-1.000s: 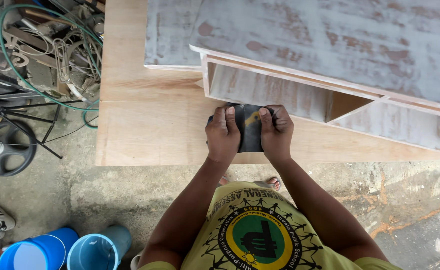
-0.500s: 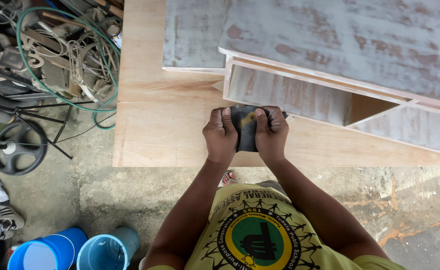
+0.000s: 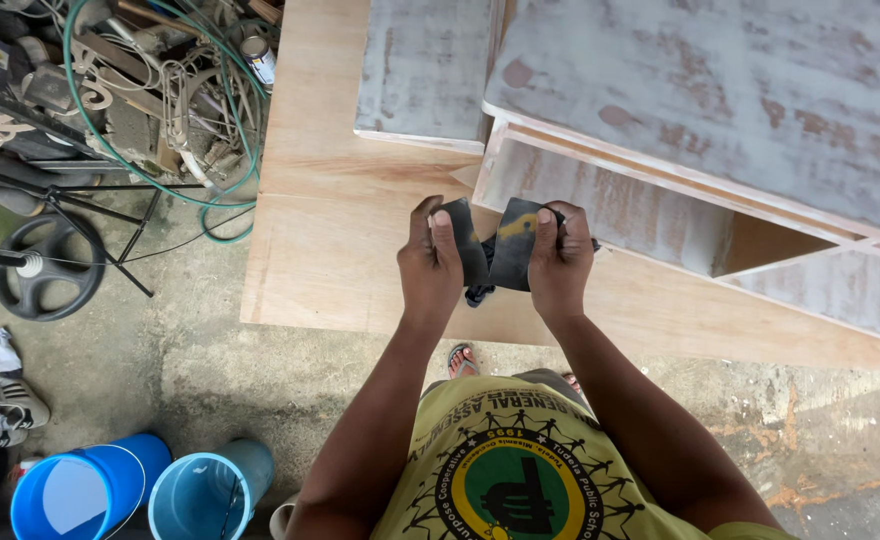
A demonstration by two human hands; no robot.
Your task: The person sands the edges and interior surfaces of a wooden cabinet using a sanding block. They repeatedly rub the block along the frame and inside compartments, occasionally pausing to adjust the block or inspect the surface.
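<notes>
My left hand (image 3: 430, 265) and my right hand (image 3: 558, 262) both grip a dark, worn sheet of sandpaper (image 3: 490, 250) with a yellow smudge on it. The sheet is bent into a fold between the thumbs and hangs in the air above a plywood board (image 3: 350, 250). Just beyond the hands stands a whitewashed wooden cabinet piece (image 3: 700, 110) with a boxed shelf edge (image 3: 610, 205).
A heap of hoses, cables and metal scrap (image 3: 130, 80) lies at the upper left, with a black wheel (image 3: 45, 265) on a stand below it. Two blue buckets (image 3: 145, 490) stand on the concrete floor at the lower left. Rags (image 3: 0, 400) lie nearby.
The hands have spread slightly apart and bent the sandpaper, which was held flat and tight before. The view has shifted, so the board and cabinet sit further right and lower.
</notes>
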